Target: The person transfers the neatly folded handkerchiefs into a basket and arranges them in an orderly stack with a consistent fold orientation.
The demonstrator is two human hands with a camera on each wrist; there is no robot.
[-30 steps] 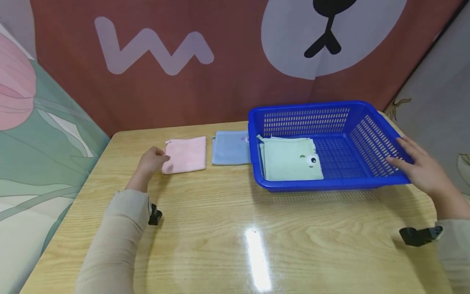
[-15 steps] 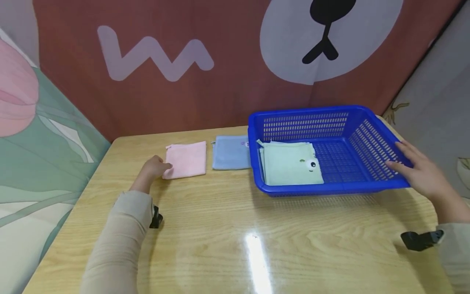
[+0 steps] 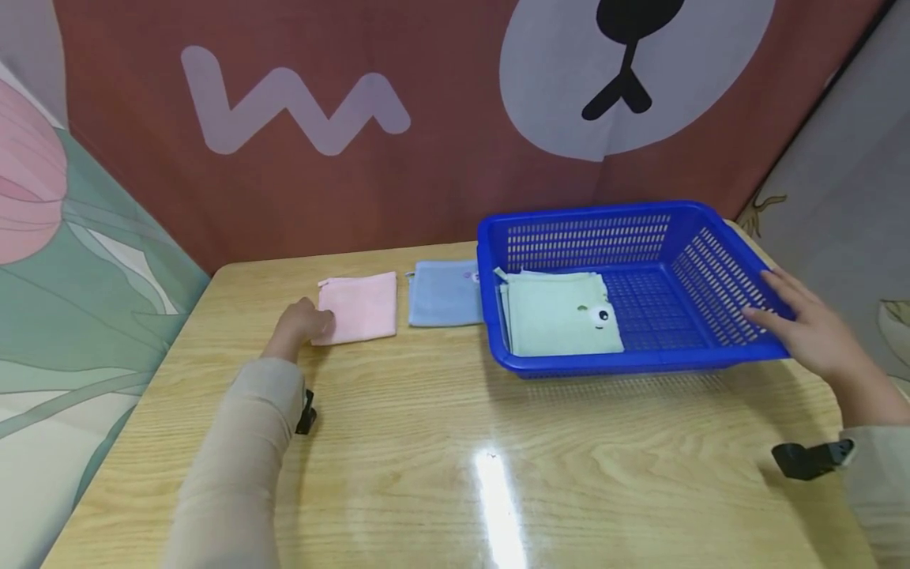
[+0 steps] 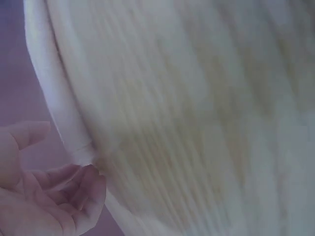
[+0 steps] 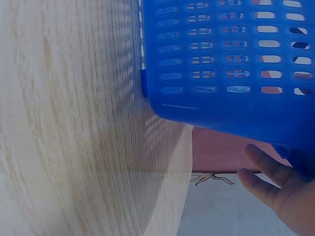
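Note:
A folded pink towel with a small corner loop lies flat at the back left of the table. My left hand is at its left edge. In the left wrist view the curled fingertips touch the edge of the towel, while the thumb stands apart from them. A folded blue towel lies to the right, its right side hidden by the blue plastic basket. Inside the basket, at its left, is a stack of folded light green towels. My right hand holds the basket's right rim, thumb over it.
The wooden table extends toward me and shows a bright light reflection. Behind it hangs a reddish-brown printed cloth. A leaf-patterned cloth borders the left side. Each wrist carries a small black camera.
My left hand has shifted slightly right, onto the pink towel's left edge. The right hand stays on the basket rim. Towels and basket have not visibly moved; the head view tilts slightly.

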